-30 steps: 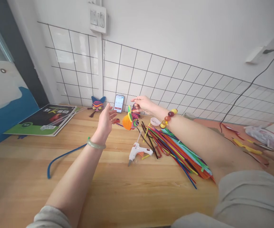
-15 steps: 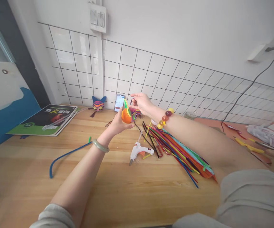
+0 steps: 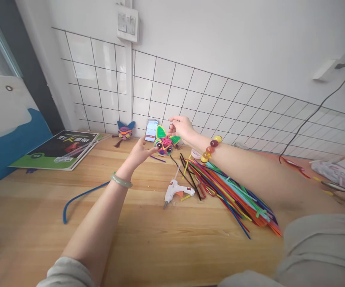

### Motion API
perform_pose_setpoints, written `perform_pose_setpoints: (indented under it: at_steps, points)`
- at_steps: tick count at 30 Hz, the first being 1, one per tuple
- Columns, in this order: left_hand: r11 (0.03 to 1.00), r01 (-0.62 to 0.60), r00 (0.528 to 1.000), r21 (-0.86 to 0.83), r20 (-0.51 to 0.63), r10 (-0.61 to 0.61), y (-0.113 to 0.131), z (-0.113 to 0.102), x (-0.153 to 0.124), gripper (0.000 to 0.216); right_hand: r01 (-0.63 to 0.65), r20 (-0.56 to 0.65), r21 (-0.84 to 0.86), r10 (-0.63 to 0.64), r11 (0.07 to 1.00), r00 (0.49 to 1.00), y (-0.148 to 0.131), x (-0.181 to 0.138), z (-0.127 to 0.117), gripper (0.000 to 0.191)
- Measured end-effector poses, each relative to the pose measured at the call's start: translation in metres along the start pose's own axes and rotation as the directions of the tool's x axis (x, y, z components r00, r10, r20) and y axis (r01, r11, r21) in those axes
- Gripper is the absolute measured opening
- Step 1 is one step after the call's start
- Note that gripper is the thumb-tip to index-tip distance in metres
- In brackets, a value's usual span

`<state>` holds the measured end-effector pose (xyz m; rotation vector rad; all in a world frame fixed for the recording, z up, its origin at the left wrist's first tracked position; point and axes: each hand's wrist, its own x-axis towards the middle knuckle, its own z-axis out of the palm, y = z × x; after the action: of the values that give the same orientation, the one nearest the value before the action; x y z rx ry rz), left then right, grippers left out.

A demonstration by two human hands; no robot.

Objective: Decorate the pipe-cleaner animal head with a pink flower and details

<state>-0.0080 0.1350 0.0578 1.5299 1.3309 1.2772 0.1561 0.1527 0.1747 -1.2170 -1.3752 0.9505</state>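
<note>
A colourful animal-head ornament (image 3: 164, 146) with green, yellow-edged ears and big round eyes faces me near the wall. Above it, my right hand (image 3: 182, 128) is closed in a pinch on a dark cord loop (image 3: 171, 128) at the ornament's top. My left hand (image 3: 139, 154) is to the left of the ornament with fingers spread; its thumb reaches the ornament's left edge, and I cannot tell whether it touches. A phone (image 3: 151, 130) leans on the wall just behind. Further left sits a similar blue-eared ornament (image 3: 125, 131) with a tassel.
A white glue gun (image 3: 175, 190) lies mid-table, its cord running back. Right of it is a heap of coloured pipe cleaners (image 3: 232, 191). One blue pipe cleaner (image 3: 79, 196) curves at left, near a magazine (image 3: 58, 149). A wire grid (image 3: 208, 93) covers the wall.
The ornament has turned from side-on to face me. My left hand has loosened from around it and shifted left, while my right hand keeps the pinch at the top.
</note>
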Motion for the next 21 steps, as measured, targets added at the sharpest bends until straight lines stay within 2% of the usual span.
perform_pose_setpoints:
  at_steps: [3, 6, 10, 12, 17, 19, 21]
  points:
    - [0.997, 0.019, 0.992, -0.071, 0.125, -0.010, 0.003, 0.003, -0.005, 0.102, 0.004, 0.008, -0.011, -0.004, 1.000, 1.000, 0.001, 0.001, -0.001, 0.023]
    - [0.996, 0.021, 0.982, -0.088, 0.190, -0.004, 0.003, 0.006, -0.007, 0.101, 0.016, 0.016, -0.019, -0.016, 1.000, 1.000, 0.004, 0.001, -0.004, 0.022]
    - [0.982, -0.019, 0.958, -0.190, 0.276, 0.072, 0.002, 0.009, -0.008, 0.090, 0.057, 0.021, -0.022, -0.056, 0.998, 0.998, 0.007, 0.000, -0.009, 0.021]
    - [0.980, -0.022, 0.955, -0.199, 0.286, 0.079, 0.001, 0.009, -0.007, 0.094, 0.079, 0.019, -0.028, -0.079, 0.996, 0.997, 0.007, 0.000, -0.012, 0.023]
    - [0.994, 0.042, 0.966, -0.098, 0.257, -0.016, -0.002, 0.006, -0.003, 0.114, 0.097, 0.024, -0.044, -0.096, 0.994, 0.995, 0.004, -0.004, -0.016, 0.026]
    - [0.994, 0.045, 0.963, -0.104, 0.270, -0.016, 0.001, 0.006, -0.005, 0.109, 0.082, 0.031, -0.041, -0.081, 0.996, 0.996, 0.002, -0.006, -0.017, 0.026]
    - [0.987, 0.018, 0.948, -0.162, 0.317, 0.035, 0.008, 0.006, -0.009, 0.097, 0.072, 0.052, -0.033, -0.070, 0.997, 0.996, 0.001, -0.009, -0.017, 0.025]
